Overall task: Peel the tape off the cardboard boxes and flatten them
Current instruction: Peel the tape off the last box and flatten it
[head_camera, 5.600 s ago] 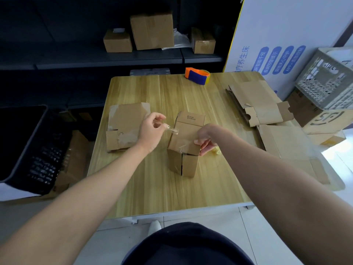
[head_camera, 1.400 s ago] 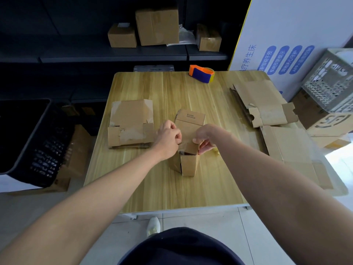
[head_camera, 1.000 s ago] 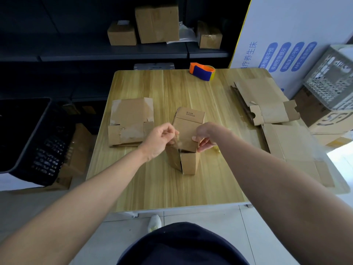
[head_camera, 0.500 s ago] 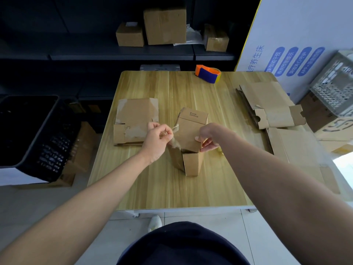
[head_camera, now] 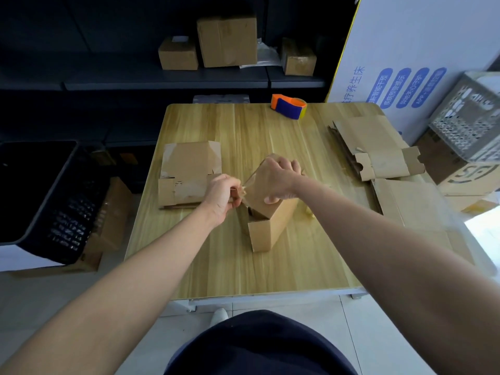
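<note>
Cardboard box [head_camera: 270,223], small, brown and tilted, stands at the middle of the pale wood-grain bench [head_camera: 230,266]. The right hand [head_camera: 276,180] grips its top panel with curled fingers. The left hand [head_camera: 222,194] pinches a glossy clear tape strip [head_camera: 244,188] at the box's left edge.

box [head_camera: 272,226] top: under right hand [head_camera: 276,180] | crate [head_camera: 470,125]: cut by edge
</note>
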The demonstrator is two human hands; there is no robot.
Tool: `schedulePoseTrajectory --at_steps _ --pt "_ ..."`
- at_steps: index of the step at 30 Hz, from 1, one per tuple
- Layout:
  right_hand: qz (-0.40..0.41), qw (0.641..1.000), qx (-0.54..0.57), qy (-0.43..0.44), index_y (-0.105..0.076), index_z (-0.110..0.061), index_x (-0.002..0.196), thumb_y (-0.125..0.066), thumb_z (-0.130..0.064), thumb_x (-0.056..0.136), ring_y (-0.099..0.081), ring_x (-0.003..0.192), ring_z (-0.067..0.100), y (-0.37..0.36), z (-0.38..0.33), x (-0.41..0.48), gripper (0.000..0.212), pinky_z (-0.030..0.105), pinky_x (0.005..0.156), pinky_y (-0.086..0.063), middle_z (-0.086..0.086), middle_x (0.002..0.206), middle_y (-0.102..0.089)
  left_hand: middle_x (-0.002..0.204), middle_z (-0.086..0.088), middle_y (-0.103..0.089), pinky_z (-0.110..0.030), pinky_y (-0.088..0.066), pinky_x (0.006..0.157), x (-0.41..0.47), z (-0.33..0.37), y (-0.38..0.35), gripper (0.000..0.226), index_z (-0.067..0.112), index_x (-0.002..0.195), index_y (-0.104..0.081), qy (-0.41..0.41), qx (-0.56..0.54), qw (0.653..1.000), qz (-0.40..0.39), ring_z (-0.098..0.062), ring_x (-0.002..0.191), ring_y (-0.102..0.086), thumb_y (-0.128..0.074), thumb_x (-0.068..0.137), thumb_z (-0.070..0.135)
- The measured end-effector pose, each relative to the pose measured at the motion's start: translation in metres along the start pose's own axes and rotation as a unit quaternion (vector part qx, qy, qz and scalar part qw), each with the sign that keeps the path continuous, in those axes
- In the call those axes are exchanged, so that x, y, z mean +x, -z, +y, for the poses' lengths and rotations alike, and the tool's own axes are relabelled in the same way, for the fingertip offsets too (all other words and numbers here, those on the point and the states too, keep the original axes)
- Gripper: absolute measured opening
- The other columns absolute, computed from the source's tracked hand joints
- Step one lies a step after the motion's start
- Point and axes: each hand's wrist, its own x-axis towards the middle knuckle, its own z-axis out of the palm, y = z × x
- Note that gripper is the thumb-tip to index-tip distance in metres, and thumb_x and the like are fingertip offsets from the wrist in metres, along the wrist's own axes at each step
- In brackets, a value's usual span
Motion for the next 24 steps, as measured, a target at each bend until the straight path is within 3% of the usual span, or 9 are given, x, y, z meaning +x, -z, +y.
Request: schedulePoseTrajectory --at_steps 1,3,6,8,10,15,17,20,24 --pt "-0.011 1.000 -0.011 -0.004 -0.007 -0.032 0.149 -0.076 -0.034 0.074 0.004 0.143 0.035 0.000 0.000 0.003 0.102 0.061 0.112 -0.019 -0.003 0.155 -0.005 0.069 -0.005 -0.051 -0.026 -0.038 0.052 0.002 0.006 -0.001 0.015 0.013 0.078 -0.047 0.014 0.050 0.999 -0.001 -0.017 0.060 -0.044 -0.058 0.088 0.017" --pt "-0.024 0.998 -0.048 -0.013 -0.010 -0.029 0.149 -0.076 -0.038 0.073 -0.004 0.140 0.034 -0.001 -0.002 0.007 0.101 0.059 0.110 -0.024 -0.004 0.153 -0.010 0.078 -0.005 -0.053 -0.025 -0.036 0.049 0.010 0.014 -0.005 0.031 0.015 0.098 -0.045 0.029 0.217 0.976 0.010 -0.014 0.055 -0.042 -0.068 0.085 0.033" --pt "-0.029 0.996 -0.077 -0.038 -0.010 -0.030 0.150 -0.077 -0.041 0.073 -0.013 0.138 0.033 -0.001 -0.007 0.011 0.103 0.057 0.109 -0.028 -0.001 0.152 -0.012 0.088 -0.008 -0.061 -0.024 -0.034 0.048 0.018 0.016 -0.016 0.022 0.014 0.098 -0.053 -0.009 0.372 0.928 0.029 -0.014 0.057 -0.046 -0.069 0.085 0.021" --pt "-0.034 0.994 -0.081 -0.057 -0.009 -0.031 0.150 -0.077 -0.042 0.073 -0.016 0.137 0.033 0.000 -0.007 0.012 0.104 0.055 0.108 -0.030 0.001 0.151 -0.013 0.081 -0.007 -0.062 -0.023 -0.035 0.043 0.020 0.016 -0.018 0.005 0.013 0.083 -0.061 -0.013 0.339 0.939 0.052 -0.014 0.052 -0.046 -0.063 0.088 0.011" --pt "-0.033 0.995 -0.071 -0.068 -0.009 -0.030 0.150 -0.076 -0.042 0.074 -0.018 0.136 0.033 0.000 -0.006 0.011 0.102 0.055 0.107 -0.031 0.003 0.150 -0.015 0.080 -0.004 -0.062 -0.022 -0.035 0.042 0.021 0.014 -0.013 0.018 0.014 0.073 -0.061 0.008 0.237 0.967 0.098 -0.013 0.051 -0.044 -0.057 0.088 0.004" --pt "-0.025 0.994 -0.062 -0.088 -0.009 -0.029 0.150 -0.075 -0.045 0.073 -0.020 0.134 0.034 0.000 -0.010 0.015 0.103 0.055 0.106 -0.032 0.006 0.147 -0.018 0.084 -0.006 -0.057 -0.024 -0.042 0.056 0.024 0.024 0.021 0.016 0.012 0.081 -0.054 0.003 -0.016 0.987 0.161 -0.014 0.064 -0.052 -0.047 0.091 0.002" --pt "-0.034 0.993 -0.071 -0.093 -0.007 -0.031 0.150 -0.075 -0.046 0.072 -0.020 0.133 0.034 0.000 -0.012 0.017 0.104 0.056 0.106 -0.031 0.007 0.147 -0.018 0.082 -0.007 -0.054 -0.026 -0.043 0.059 0.023 0.029 0.038 0.010 0.012 0.089 -0.052 0.004 -0.031 0.987 0.156 -0.016 0.066 -0.052 -0.050 0.089 0.003" --pt "-0.040 0.991 -0.086 -0.090 -0.005 -0.031 0.150 -0.074 -0.046 0.073 -0.021 0.132 0.035 0.002 -0.017 0.021 0.105 0.056 0.106 -0.032 0.008 0.146 -0.018 0.089 -0.008 -0.055 -0.034 -0.049 0.069 0.016 0.022 0.045 0.030 0.014 0.104 -0.048 0.026 0.057 0.995 0.081 -0.019 0.075 -0.054 -0.056 0.081 -0.003" --pt "-0.042 0.990 -0.096 -0.092 -0.005 -0.031 0.150 -0.073 -0.046 0.075 -0.017 0.135 0.040 0.004 -0.020 0.021 0.102 0.058 0.107 -0.029 0.011 0.148 -0.015 0.087 -0.005 -0.052 -0.036 -0.045 0.080 0.002 0.004 0.038 0.010 0.014 0.088 -0.055 0.062 0.054 0.996 -0.018 -0.022 0.086 -0.049 -0.061 0.081 0.012"
